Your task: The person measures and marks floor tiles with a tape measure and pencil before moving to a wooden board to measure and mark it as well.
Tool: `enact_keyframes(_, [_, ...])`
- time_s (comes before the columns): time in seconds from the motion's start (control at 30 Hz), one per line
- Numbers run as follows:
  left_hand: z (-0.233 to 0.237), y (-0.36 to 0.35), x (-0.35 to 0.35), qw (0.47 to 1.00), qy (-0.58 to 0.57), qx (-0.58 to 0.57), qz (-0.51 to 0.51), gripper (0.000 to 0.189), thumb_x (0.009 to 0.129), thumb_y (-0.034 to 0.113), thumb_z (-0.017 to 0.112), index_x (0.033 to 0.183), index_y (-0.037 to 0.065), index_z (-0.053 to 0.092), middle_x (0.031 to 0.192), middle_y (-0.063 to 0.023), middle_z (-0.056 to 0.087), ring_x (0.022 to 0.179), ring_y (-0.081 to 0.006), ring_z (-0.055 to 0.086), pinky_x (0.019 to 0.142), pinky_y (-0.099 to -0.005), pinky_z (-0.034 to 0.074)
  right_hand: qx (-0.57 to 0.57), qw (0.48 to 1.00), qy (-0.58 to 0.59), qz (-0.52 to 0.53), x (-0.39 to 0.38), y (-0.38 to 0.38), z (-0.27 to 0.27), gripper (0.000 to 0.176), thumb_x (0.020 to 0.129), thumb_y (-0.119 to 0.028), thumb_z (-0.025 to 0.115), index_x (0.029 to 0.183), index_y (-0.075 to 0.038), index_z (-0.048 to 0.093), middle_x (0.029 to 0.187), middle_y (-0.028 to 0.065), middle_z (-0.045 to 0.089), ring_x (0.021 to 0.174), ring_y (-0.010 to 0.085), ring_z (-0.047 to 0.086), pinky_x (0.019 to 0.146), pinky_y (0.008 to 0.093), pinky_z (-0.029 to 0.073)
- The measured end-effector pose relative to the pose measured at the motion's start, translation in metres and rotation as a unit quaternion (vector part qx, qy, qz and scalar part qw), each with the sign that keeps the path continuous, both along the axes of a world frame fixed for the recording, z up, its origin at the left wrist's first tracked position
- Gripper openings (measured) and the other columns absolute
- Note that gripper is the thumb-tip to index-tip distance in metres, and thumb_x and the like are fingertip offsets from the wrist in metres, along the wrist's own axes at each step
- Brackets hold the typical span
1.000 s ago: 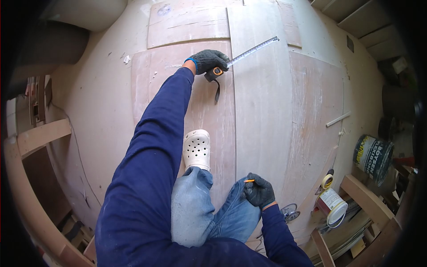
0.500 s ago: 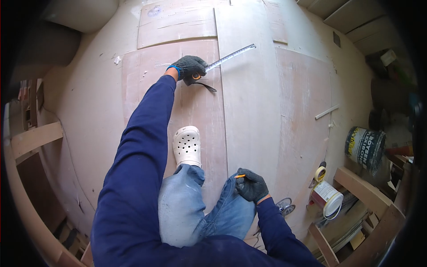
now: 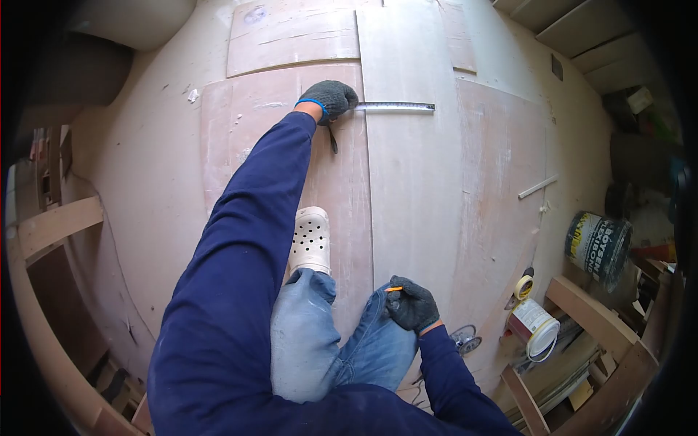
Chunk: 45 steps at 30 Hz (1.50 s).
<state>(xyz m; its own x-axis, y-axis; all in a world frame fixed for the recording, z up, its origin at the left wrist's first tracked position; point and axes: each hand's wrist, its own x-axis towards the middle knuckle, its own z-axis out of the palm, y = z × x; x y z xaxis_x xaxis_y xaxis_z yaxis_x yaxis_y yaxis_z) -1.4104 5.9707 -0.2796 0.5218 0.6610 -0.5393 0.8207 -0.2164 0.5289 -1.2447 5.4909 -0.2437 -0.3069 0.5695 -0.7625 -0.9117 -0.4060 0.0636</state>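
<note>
My left hand (image 3: 331, 100), in a dark grey glove, is closed around a tape measure, whose case is mostly hidden under the fingers. Its extended blade (image 3: 396, 107) points right across a long pale board (image 3: 411, 174), the tip near the board's right edge. A black strap (image 3: 333, 139) hangs below the hand. My right hand (image 3: 413, 304), also gloved, rests at my knee, fingers closed on an orange pencil-like item (image 3: 393, 289). My foot in a white clog (image 3: 311, 240) stands on a pinkish panel (image 3: 338, 182) left of the board.
A thin white stick (image 3: 538, 187) lies on the right. Beyond it are a dark Boysen bucket (image 3: 598, 243), a white-lidded pail (image 3: 534, 323) and a yellow tape roll (image 3: 523, 288). Wooden framing (image 3: 592, 312) stands at lower right, with more framing (image 3: 62, 227) at left.
My left hand has moved right and slightly up, and the blade has swung from a slant to nearly level across the board. My right hand has stayed at the knee.
</note>
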Motion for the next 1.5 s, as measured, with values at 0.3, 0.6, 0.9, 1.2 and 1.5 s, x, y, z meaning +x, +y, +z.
enact_keyframes(0.3, [-0.004,0.010,0.012,0.999,0.045,0.024,-0.011,0.040,0.083,0.004,0.052,0.114,0.021,0.070,0.100,-0.0094,0.071,0.076,-0.0203,0.067,0.076,-0.0353,0.054,-0.017,1.000,0.011,-0.021,0.003,0.000,-0.003,0.033,0.095,-0.014,0.053,0.122,0.005,0.055,0.107,0.0195,0.062,0.094,0.0265,0.061,0.083,0.0425,0.052])
enact_keyframes(0.6, [-0.004,0.011,0.015,0.995,0.066,0.047,-0.052,0.041,0.085,0.005,0.052,0.119,0.023,0.067,0.104,-0.0103,0.070,0.080,-0.0218,0.068,0.081,-0.0350,0.053,-0.025,0.999,-0.019,-0.020,0.003,-0.003,-0.009,0.034,0.094,-0.012,0.053,0.123,0.005,0.053,0.108,0.0202,0.063,0.093,0.0269,0.063,0.086,0.0423,0.053])
enact_keyframes(0.9, [-0.032,0.018,0.012,0.997,0.011,0.068,-0.032,0.045,0.084,0.003,0.052,0.122,0.023,0.065,0.107,-0.0128,0.068,0.084,-0.0251,0.067,0.082,-0.0366,0.053,-0.019,0.999,0.005,-0.029,0.003,0.000,-0.007,0.033,0.094,-0.013,0.053,0.122,0.005,0.055,0.105,0.0204,0.064,0.091,0.0283,0.064,0.082,0.0423,0.054])
enact_keyframes(1.2, [-0.007,0.013,0.016,0.996,0.051,0.040,-0.055,0.049,0.081,0.002,0.055,0.124,0.025,0.063,0.103,-0.0141,0.069,0.083,-0.0273,0.067,0.080,-0.0377,0.053,0.066,0.980,-0.182,0.040,0.016,0.070,-0.019,0.035,0.095,-0.023,0.054,0.120,0.002,0.058,0.098,0.0156,0.066,0.082,0.0246,0.065,0.076,0.0420,0.056])
enact_keyframes(1.5, [-0.004,0.012,0.018,0.999,0.048,-0.009,-0.014,0.057,0.077,-0.003,0.057,0.127,0.026,0.062,0.106,-0.0142,0.069,0.085,-0.0269,0.067,0.082,-0.0376,0.053,0.109,0.837,-0.535,0.014,0.104,0.266,-0.017,0.036,0.093,-0.022,0.059,0.119,0.002,0.057,0.093,0.0139,0.068,0.071,0.0203,0.067,0.065,0.0347,0.059])
